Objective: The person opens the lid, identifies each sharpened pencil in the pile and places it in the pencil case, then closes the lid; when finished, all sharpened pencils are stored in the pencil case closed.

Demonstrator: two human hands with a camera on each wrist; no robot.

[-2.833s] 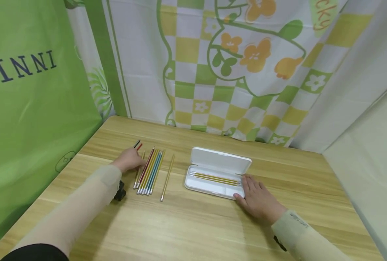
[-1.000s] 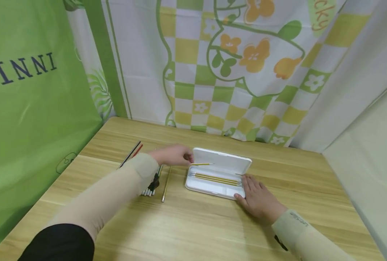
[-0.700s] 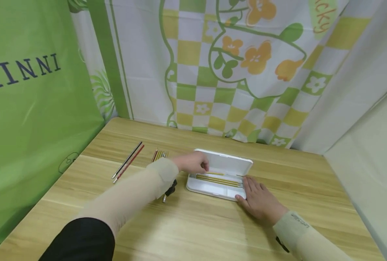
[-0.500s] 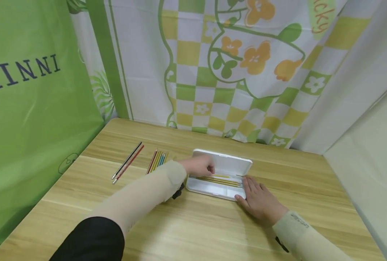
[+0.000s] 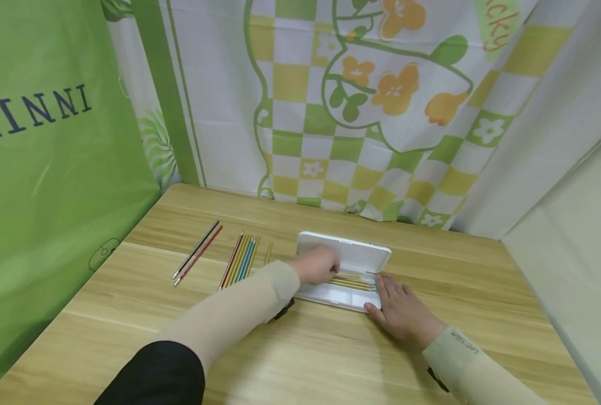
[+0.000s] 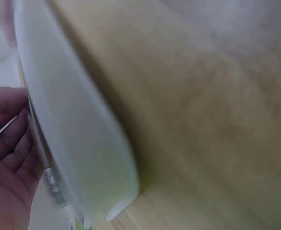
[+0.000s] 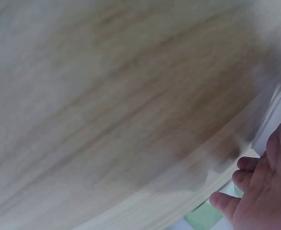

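Note:
A white pencil case (image 5: 366, 256) lies on the table with its lid raised at the back. Several yellow pencils (image 5: 352, 285) lie lengthwise inside it. My left hand (image 5: 317, 264) reaches into the case and pinches a yellow pencil (image 5: 351, 276) beside the others, close to the hinge side. In the left wrist view, the thumb and fingers of the left hand (image 6: 8, 139) are at the inner side of the case wall (image 6: 78, 110), and a metal pencil ferrule (image 6: 49, 177) shows below them. My right hand (image 5: 407, 312) rests against the case's right end, fingers extended.
Left of the case, a row of red, yellow and blue-green pencils (image 5: 240, 261) is partly covered by my left forearm. A single yellow pencil (image 5: 268, 253) lies between. Further left are a black pencil (image 5: 191, 256) and a red pencil (image 5: 201, 253). Curtains (image 5: 290, 146) hang behind the table (image 5: 300, 360).
My left hand has carried a yellow pencil from the row at left over to the case and lowered it inside, sliding rightward. The right hand stays at the case's end.

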